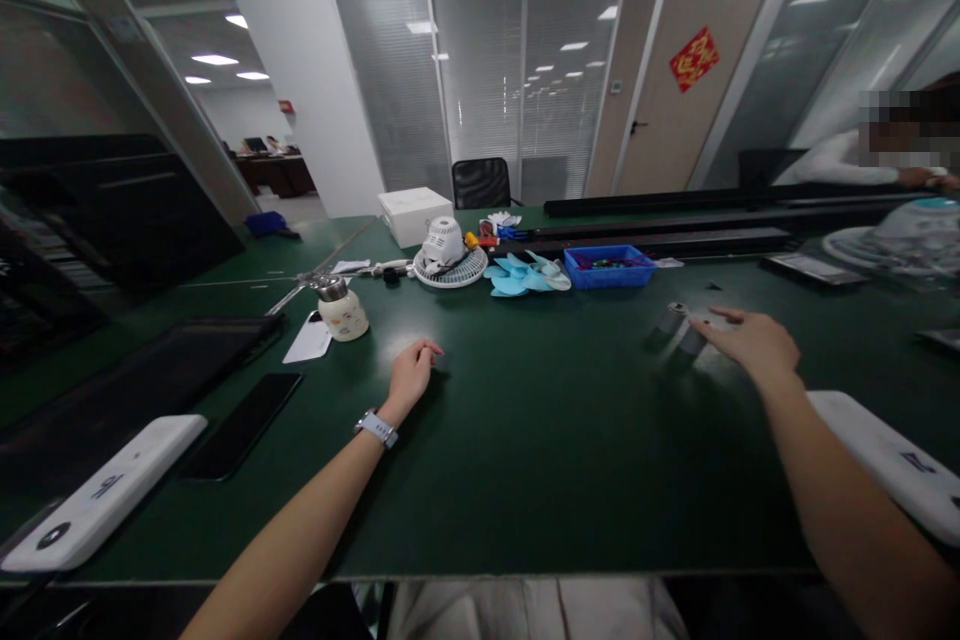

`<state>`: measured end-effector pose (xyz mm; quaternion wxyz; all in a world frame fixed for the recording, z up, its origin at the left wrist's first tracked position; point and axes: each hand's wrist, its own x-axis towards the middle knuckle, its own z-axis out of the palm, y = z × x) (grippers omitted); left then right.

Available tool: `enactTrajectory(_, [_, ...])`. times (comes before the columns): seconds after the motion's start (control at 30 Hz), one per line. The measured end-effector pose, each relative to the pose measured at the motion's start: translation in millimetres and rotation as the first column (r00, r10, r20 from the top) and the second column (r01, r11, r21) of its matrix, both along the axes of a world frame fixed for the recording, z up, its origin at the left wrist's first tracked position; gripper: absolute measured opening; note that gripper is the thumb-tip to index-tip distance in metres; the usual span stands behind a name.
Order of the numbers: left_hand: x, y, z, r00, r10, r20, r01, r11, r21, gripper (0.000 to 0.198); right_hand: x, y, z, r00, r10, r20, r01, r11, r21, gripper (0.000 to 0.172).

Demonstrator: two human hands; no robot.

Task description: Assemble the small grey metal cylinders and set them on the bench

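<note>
Right hand (754, 345) at the nearer small grey cylinder (693, 341), right of the frame's centre.
Its grip hung over the cylinder's top, but blur hid whether the fingers pinched it or merely touched it; a second small grey cylinder (671, 320) stood just beside, to the left. The left hand (411, 375), with a grey-strapped wristwatch (377, 428), lay loosely curled near the centre of the dark green tabletop (525, 450), its grip empty. Beyond, in the upper middle, sat light blue plastic fan blades (517, 276), a blue rectangular plastic tray (616, 279) of small parts and a white round plastic fan cage (451, 272). A cream bottle with a metal lid (346, 316) stood left of centre.
</note>
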<state>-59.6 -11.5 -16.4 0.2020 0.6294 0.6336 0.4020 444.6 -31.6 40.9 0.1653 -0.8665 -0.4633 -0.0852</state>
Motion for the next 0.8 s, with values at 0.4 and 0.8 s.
enactTrajectory(0.4, [-1, -1, 0.9, 1.0, -0.007, -0.019, 0.006, 1.0, -0.016, 0.033, -12, 58, 15.8, 0.996, 0.091, -0.019, -0.092, 0.954, -0.285, 0.042])
enactTrajectory(0.8, [13, -13, 4.9, 0.986, -0.165, 0.021, 0.163, 0.985, 0.056, 0.031, -211, 28, -6.0, 0.434, 0.873, -0.223, -0.857, 0.476, 0.196, 0.037])
